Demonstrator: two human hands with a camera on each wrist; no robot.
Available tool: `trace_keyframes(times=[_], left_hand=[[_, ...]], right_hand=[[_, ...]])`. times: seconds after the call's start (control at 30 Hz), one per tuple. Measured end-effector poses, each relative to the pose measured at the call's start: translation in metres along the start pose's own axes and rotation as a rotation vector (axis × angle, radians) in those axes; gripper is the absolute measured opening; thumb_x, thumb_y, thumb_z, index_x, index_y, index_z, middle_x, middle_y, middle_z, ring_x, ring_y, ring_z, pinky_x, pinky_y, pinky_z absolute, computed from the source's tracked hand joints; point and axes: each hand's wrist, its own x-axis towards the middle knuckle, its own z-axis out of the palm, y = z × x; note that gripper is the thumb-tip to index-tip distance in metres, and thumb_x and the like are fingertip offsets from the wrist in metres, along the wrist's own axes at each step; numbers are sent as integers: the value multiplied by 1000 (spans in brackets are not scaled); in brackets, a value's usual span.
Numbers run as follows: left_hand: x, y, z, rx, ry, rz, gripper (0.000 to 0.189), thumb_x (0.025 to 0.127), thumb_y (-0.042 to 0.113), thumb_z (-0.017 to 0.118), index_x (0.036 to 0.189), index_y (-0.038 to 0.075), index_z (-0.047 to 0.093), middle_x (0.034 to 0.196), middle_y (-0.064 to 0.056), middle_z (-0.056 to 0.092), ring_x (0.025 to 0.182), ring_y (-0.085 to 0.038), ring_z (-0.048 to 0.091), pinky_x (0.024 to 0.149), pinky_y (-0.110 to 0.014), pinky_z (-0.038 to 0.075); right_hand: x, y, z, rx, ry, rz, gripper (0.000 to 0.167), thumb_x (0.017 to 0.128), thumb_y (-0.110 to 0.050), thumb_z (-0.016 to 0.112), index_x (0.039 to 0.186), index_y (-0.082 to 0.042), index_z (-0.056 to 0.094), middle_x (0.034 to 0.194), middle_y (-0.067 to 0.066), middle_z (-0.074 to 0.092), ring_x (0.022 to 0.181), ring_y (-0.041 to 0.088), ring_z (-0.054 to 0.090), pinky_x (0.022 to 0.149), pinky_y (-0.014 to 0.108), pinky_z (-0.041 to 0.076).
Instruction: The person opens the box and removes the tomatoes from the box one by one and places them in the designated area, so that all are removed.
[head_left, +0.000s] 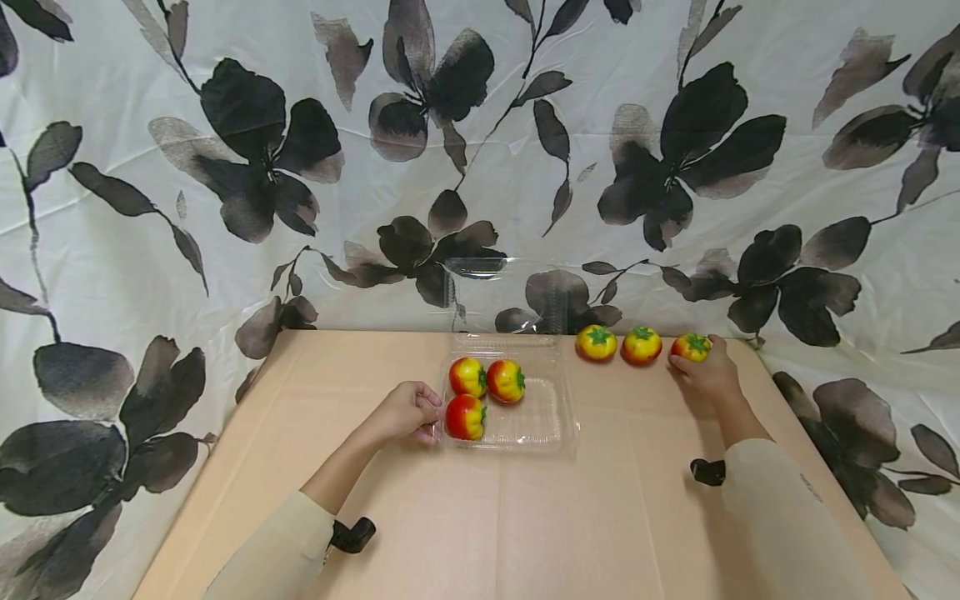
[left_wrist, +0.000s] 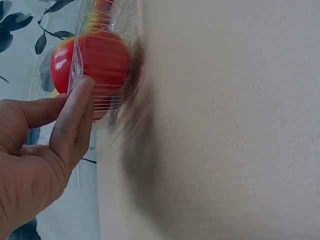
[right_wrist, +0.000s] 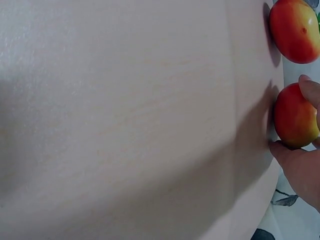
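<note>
A clear plastic clamshell box (head_left: 536, 421) stands on the table with its lid (head_left: 510, 292) raised at the back. Inside, toward the left, sit three red-and-yellow artificial fruits (head_left: 465, 417) with green leafy tops. My left hand (head_left: 408, 412) pinches the box's left rim between thumb and fingers; the left wrist view shows a red fruit (left_wrist: 107, 60) behind the ribbed wall. At the back right, my right hand (head_left: 708, 371) grips another such fruit (head_left: 691, 347) from its sides, thumb and fingers around it. Part of that hand is cut off in the right wrist view.
Two more fruits (head_left: 641, 345) stand in a row along the table's back edge, between the box and my right hand. The tan table (head_left: 495, 525) ends there against a white cloth (head_left: 555, 192) printed with dark flowers.
</note>
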Motion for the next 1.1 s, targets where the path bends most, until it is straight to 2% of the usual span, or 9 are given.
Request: trace_keyframes(times=[0.63, 1.1], left_hand=[[0, 2, 1, -1, 6, -13, 19, 97, -3, 65, 110, -11, 53, 78, -15, 66, 57, -17, 67, 58, -34, 65], [1, 1, 1, 8, 7, -6, 19, 97, -4, 66, 109, -10, 54, 77, -13, 66, 56, -17, 68, 57, -33, 65]], right_hand=[[1, 5, -3, -14, -23, -28, 102, 102, -42, 62, 159, 6, -8, 156, 42, 20, 143, 58, 27, 124, 65, 26], [-7, 4, -4, 43, -11, 0, 97, 103, -32, 62, 160, 4, -7, 160, 40, 17, 147, 58, 23, 125, 64, 24]])
